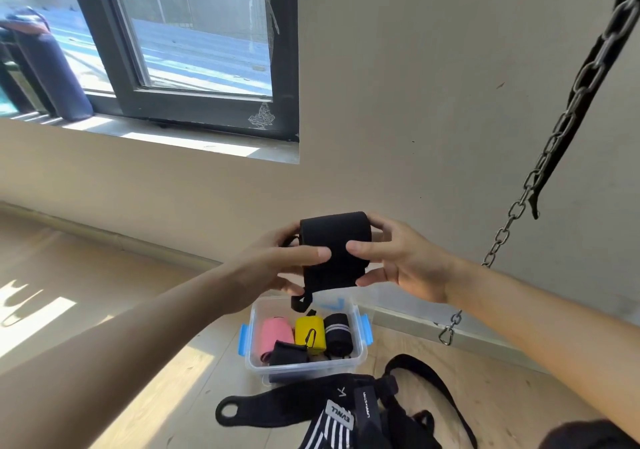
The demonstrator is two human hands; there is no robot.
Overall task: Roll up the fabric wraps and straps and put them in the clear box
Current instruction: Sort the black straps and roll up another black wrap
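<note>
I hold a rolled black fabric wrap (334, 247) in the air with both hands, above the clear box (304, 365). My left hand (277, 265) grips its left side with the thumb across the front. My right hand (398, 258) grips its right side. A short loop end hangs down from the roll toward the box. The box has blue clips and holds a pink roll (275, 336), a yellow roll (310, 334), a black striped roll (337, 334) and a small black roll (289, 353).
A heap of unrolled black straps and a striped wrap (349, 410) lies on the wooden floor in front of the box. A metal chain (540, 168) with a carabiner hangs at the right. The beige wall and a window stand behind.
</note>
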